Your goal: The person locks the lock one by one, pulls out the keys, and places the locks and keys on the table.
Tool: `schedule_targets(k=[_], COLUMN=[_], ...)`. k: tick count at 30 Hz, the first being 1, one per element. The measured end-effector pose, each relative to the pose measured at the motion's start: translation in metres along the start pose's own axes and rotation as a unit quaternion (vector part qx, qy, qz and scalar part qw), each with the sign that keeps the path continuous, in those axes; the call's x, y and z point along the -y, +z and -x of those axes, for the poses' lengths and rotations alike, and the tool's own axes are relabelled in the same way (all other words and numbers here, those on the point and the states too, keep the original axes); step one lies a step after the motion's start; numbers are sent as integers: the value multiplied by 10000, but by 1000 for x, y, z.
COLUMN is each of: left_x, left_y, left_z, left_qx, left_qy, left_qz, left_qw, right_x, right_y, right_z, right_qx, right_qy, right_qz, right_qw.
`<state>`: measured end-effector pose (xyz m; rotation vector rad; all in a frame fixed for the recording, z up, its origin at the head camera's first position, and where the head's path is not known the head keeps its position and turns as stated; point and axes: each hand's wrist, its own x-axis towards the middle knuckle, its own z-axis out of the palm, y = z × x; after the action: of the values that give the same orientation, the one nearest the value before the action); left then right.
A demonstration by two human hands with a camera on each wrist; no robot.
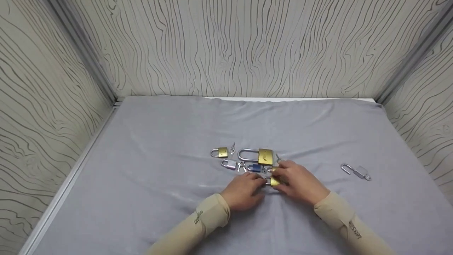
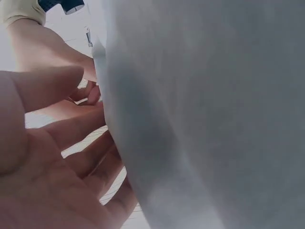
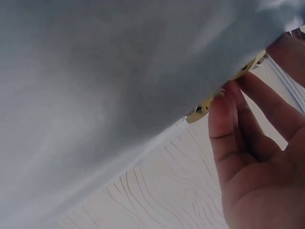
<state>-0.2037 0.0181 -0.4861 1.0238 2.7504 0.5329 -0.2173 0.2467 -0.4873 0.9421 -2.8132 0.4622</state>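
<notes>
My right hand (image 1: pixel 299 182) pinches the body of a small brass padlock (image 1: pixel 274 181), which lies with its shackle to the left. In the right wrist view its thumb and fingertips meet at that brass body (image 3: pixel 198 112). A second small brass padlock (image 1: pixel 272 169) shows just beyond, partly covered by the fingers. My left hand (image 1: pixel 246 191) rests on the cloth with its fingertips right at the first padlock's shackle; the left wrist view shows those fingers (image 2: pixel 90 157) loosely extended and apart. Beyond the hands are a blue padlock (image 1: pixel 254 168) and a large brass padlock (image 1: pixel 265 156).
Farther left lie a brass padlock (image 1: pixel 222 152), a silver padlock (image 1: pixel 230 163) and keys (image 1: pixel 241 166). Another key (image 1: pixel 232 148) is at the back. An opened silver padlock (image 1: pixel 360 172) lies off to the right. Grey cloth (image 1: pixel 159 141) covers the table, with patterned walls around it.
</notes>
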Motion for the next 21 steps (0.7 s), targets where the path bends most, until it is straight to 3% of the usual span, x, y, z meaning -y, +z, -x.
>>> schedule_targets(k=[5, 8, 13, 17, 21], left_x=[8, 20, 58, 85, 98], left_y=[-3, -10, -25, -31, -32], left_z=[0, 1, 5, 10, 13], left_qx=[-28, -228, -1124, -1618, -1579], left_qy=[-7, -125, -566, -947, -1154], left_qz=[20, 68, 286, 498, 653], left_qw=[10000, 9996, 9916, 9810, 9785], right_x=[-20, -43, -84, -110, -129], right_y=[-22, -37, -60, -75, -80], right_z=[8, 19, 45, 67, 87], right_qx=[-150, -395, -650, -411, 27], right_qy=[529, 867, 1320, 1798, 2351], right_qz=[164, 463, 858, 781, 566], right_qw=[9984, 9944, 9854, 9797, 9703])
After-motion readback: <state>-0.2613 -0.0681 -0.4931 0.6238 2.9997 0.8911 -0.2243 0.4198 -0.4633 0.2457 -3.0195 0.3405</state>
